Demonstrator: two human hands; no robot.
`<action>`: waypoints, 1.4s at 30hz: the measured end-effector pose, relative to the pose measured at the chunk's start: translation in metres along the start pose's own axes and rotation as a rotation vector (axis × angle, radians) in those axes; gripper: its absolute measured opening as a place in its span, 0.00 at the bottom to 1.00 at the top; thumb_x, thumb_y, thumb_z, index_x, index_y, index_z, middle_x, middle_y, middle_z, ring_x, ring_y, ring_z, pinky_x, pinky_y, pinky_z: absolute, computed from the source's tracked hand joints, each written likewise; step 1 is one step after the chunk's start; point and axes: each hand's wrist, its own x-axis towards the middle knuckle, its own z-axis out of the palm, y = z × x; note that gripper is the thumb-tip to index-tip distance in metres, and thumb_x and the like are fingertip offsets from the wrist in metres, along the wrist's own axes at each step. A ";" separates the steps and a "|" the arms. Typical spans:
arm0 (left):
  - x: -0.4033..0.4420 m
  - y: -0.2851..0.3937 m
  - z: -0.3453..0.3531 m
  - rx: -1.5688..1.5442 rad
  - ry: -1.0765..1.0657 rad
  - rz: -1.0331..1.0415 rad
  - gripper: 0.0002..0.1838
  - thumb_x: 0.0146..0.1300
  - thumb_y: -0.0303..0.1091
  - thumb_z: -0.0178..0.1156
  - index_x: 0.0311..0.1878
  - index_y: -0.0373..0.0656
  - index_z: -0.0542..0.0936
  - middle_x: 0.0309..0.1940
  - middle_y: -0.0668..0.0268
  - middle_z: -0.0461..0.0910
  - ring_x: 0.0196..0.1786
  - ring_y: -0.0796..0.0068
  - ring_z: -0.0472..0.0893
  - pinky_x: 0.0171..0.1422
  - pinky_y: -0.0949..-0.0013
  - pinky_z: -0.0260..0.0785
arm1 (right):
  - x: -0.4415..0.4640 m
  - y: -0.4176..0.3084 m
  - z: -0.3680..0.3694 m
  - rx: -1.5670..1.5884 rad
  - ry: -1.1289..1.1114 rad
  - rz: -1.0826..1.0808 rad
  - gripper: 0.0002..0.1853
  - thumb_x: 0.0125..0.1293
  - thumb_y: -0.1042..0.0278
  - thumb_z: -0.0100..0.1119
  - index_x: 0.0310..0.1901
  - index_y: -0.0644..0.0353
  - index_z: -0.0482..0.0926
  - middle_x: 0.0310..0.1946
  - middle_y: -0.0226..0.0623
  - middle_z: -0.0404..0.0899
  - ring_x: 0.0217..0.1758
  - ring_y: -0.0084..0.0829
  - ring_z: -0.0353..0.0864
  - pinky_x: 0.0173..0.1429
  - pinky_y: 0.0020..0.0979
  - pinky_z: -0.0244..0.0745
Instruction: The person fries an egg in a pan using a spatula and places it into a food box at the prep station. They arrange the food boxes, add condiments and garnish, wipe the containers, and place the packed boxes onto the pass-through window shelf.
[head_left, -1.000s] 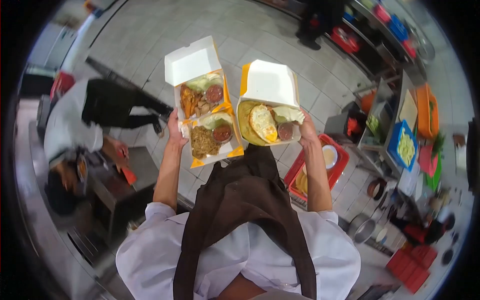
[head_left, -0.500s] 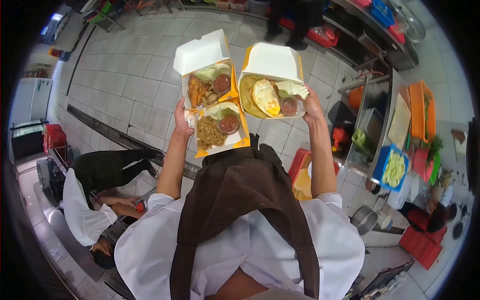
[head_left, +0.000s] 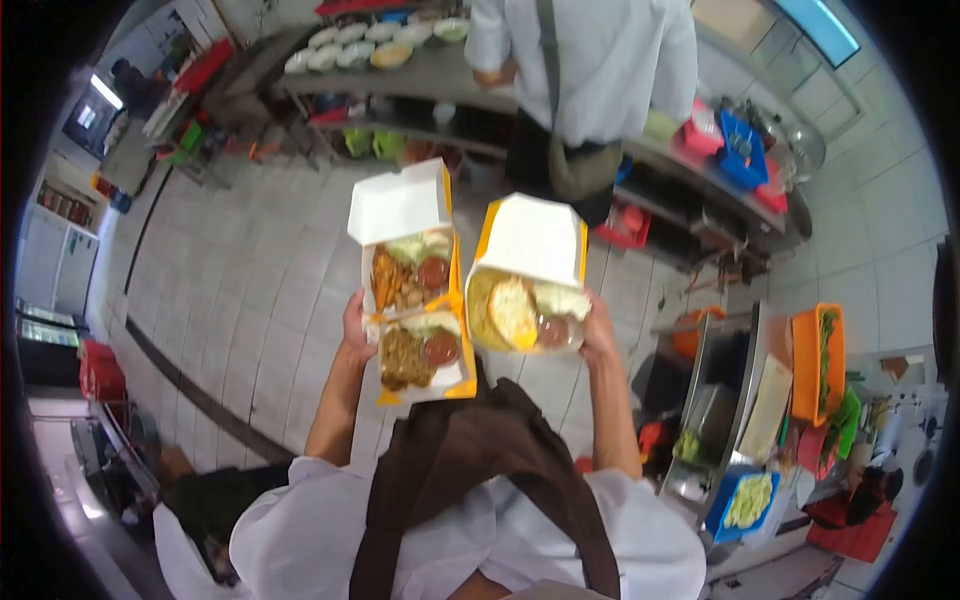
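Observation:
My left hand (head_left: 358, 325) is closed on the outer side of two takeaway boxes set edge to edge. The far one, a chicken box (head_left: 400, 205) with its lid up, holds fried chicken (head_left: 383, 275), greens and a cup of red sauce (head_left: 433, 272). Nearer my apron is a noodle box (head_left: 458, 387) with brown noodles (head_left: 405, 358) and another sauce cup (head_left: 439, 349). My right hand (head_left: 597, 335) grips the right edge of an egg box (head_left: 533, 240). Its lid stands up too, over a fried egg (head_left: 512, 310), greens and a sauce cup (head_left: 553, 331). My fingertips are partly hidden.
Ahead, a person in a white shirt (head_left: 590, 70) stands at a metal table (head_left: 480, 88) bearing several bowls (head_left: 390, 54). At right are a metal shelf unit (head_left: 745, 375), an orange crate (head_left: 803, 370) and a blue tray (head_left: 718, 515). Another person (head_left: 185, 545) is low at left.
My view has tilted up, so the boxes and hands sit lower in it. The back table and the person's white shirt have come into sight. Both hands keep their holds.

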 end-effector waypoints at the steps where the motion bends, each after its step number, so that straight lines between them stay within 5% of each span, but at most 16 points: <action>1: 0.003 -0.003 -0.006 -0.003 -0.012 -0.004 0.33 0.65 0.55 0.40 0.64 0.39 0.65 0.59 0.55 0.71 0.58 0.58 0.73 0.64 0.57 0.63 | 0.003 0.008 -0.008 0.000 -0.007 -0.007 0.18 0.63 0.83 0.42 0.54 0.66 0.71 0.49 0.40 0.77 0.48 0.29 0.79 0.53 0.31 0.75; 8: 0.017 -0.029 -0.014 0.058 0.183 0.253 0.31 0.65 0.55 0.42 0.63 0.41 0.66 0.57 0.55 0.72 0.57 0.56 0.73 0.64 0.55 0.63 | 0.054 0.025 -0.033 0.086 -0.055 0.008 0.24 0.58 0.90 0.37 0.55 0.67 0.71 0.47 0.40 0.78 0.48 0.27 0.78 0.54 0.29 0.73; 9: 0.010 -0.034 -0.026 -0.065 0.197 0.151 0.32 0.64 0.56 0.42 0.62 0.41 0.67 0.56 0.55 0.72 0.56 0.55 0.73 0.63 0.55 0.63 | 0.057 0.021 -0.036 0.008 -0.164 0.010 0.25 0.55 0.92 0.36 0.54 0.67 0.71 0.48 0.41 0.77 0.48 0.27 0.78 0.54 0.28 0.73; 14: 0.002 -0.066 -0.046 -0.101 0.259 0.286 0.32 0.64 0.57 0.42 0.61 0.41 0.68 0.56 0.55 0.73 0.55 0.55 0.74 0.62 0.56 0.65 | 0.095 0.028 -0.039 -0.032 -0.198 0.049 0.26 0.53 0.94 0.35 0.51 0.68 0.73 0.45 0.41 0.79 0.45 0.27 0.79 0.51 0.26 0.74; 16: -0.006 -0.080 -0.041 -0.007 0.471 0.326 0.32 0.64 0.57 0.43 0.61 0.40 0.67 0.57 0.54 0.72 0.55 0.56 0.73 0.62 0.56 0.65 | 0.109 0.032 -0.041 -0.039 -0.280 0.113 0.26 0.52 0.95 0.34 0.50 0.68 0.74 0.43 0.41 0.80 0.43 0.28 0.80 0.50 0.25 0.74; 19: -0.011 -0.084 -0.056 -0.087 0.429 0.361 0.32 0.64 0.57 0.43 0.62 0.41 0.67 0.57 0.55 0.71 0.56 0.56 0.73 0.61 0.56 0.65 | 0.136 0.045 -0.029 -0.047 -0.314 0.181 0.28 0.51 0.96 0.33 0.52 0.68 0.73 0.45 0.41 0.79 0.45 0.28 0.79 0.50 0.25 0.74; 24: 0.039 0.008 -0.091 -0.119 0.512 0.387 0.31 0.65 0.56 0.42 0.62 0.42 0.67 0.57 0.56 0.71 0.56 0.57 0.73 0.61 0.57 0.65 | 0.220 0.044 0.049 0.013 -0.349 0.298 0.30 0.50 0.96 0.31 0.53 0.67 0.72 0.47 0.41 0.78 0.48 0.30 0.78 0.53 0.27 0.74; 27: 0.086 0.089 -0.104 0.066 0.353 0.407 0.29 0.66 0.53 0.39 0.63 0.43 0.66 0.58 0.57 0.71 0.57 0.59 0.73 0.62 0.57 0.65 | 0.277 0.044 0.106 -0.030 -0.241 0.323 0.31 0.51 0.96 0.33 0.55 0.64 0.72 0.49 0.42 0.77 0.50 0.30 0.78 0.55 0.31 0.74; 28: 0.099 0.110 -0.106 0.176 0.266 0.415 0.29 0.67 0.52 0.37 0.63 0.43 0.66 0.58 0.57 0.71 0.56 0.59 0.73 0.62 0.57 0.65 | 0.294 0.057 0.107 0.017 -0.302 0.235 0.17 0.65 0.81 0.43 0.54 0.60 0.74 0.48 0.37 0.78 0.48 0.28 0.79 0.53 0.31 0.75; 29: 0.113 0.127 -0.107 0.057 0.289 0.358 0.29 0.68 0.51 0.35 0.62 0.41 0.67 0.56 0.58 0.72 0.55 0.60 0.74 0.59 0.58 0.68 | 0.309 0.056 0.119 0.049 -0.260 0.257 0.14 0.67 0.74 0.45 0.52 0.59 0.75 0.47 0.34 0.79 0.46 0.27 0.79 0.51 0.30 0.75; 30: 0.127 0.146 -0.125 0.225 0.177 0.402 0.28 0.67 0.51 0.38 0.61 0.41 0.67 0.54 0.58 0.74 0.53 0.62 0.76 0.57 0.59 0.70 | 0.314 0.038 0.139 0.040 -0.212 0.278 0.16 0.66 0.80 0.40 0.52 0.62 0.74 0.46 0.37 0.78 0.46 0.27 0.79 0.50 0.30 0.76; 32: 0.158 0.172 -0.165 0.259 0.718 0.442 0.29 0.64 0.53 0.46 0.60 0.39 0.69 0.51 0.56 0.76 0.51 0.61 0.77 0.56 0.60 0.71 | 0.336 0.035 0.162 0.118 -0.147 0.203 0.14 0.67 0.77 0.42 0.52 0.62 0.74 0.46 0.37 0.78 0.45 0.28 0.79 0.50 0.30 0.77; 34: 0.192 0.204 -0.086 0.120 0.474 0.267 0.31 0.64 0.54 0.46 0.60 0.38 0.69 0.53 0.55 0.75 0.52 0.60 0.77 0.57 0.59 0.70 | 0.355 0.030 0.173 0.070 -0.090 0.112 0.18 0.64 0.83 0.43 0.55 0.63 0.72 0.47 0.38 0.78 0.47 0.30 0.79 0.50 0.31 0.77; 37: 0.243 0.235 -0.105 -0.097 0.295 0.133 0.32 0.64 0.55 0.45 0.60 0.38 0.69 0.55 0.54 0.73 0.53 0.58 0.76 0.60 0.58 0.67 | 0.386 0.030 0.192 0.130 0.017 0.040 0.20 0.63 0.86 0.44 0.56 0.63 0.70 0.49 0.39 0.76 0.48 0.30 0.78 0.51 0.31 0.76; 42: 0.309 0.251 -0.115 -0.030 0.187 -0.023 0.33 0.64 0.56 0.43 0.61 0.38 0.68 0.55 0.54 0.73 0.55 0.57 0.75 0.62 0.57 0.65 | 0.437 0.036 0.195 0.262 0.220 -0.177 0.20 0.62 0.85 0.46 0.56 0.64 0.69 0.50 0.39 0.74 0.49 0.32 0.76 0.52 0.32 0.75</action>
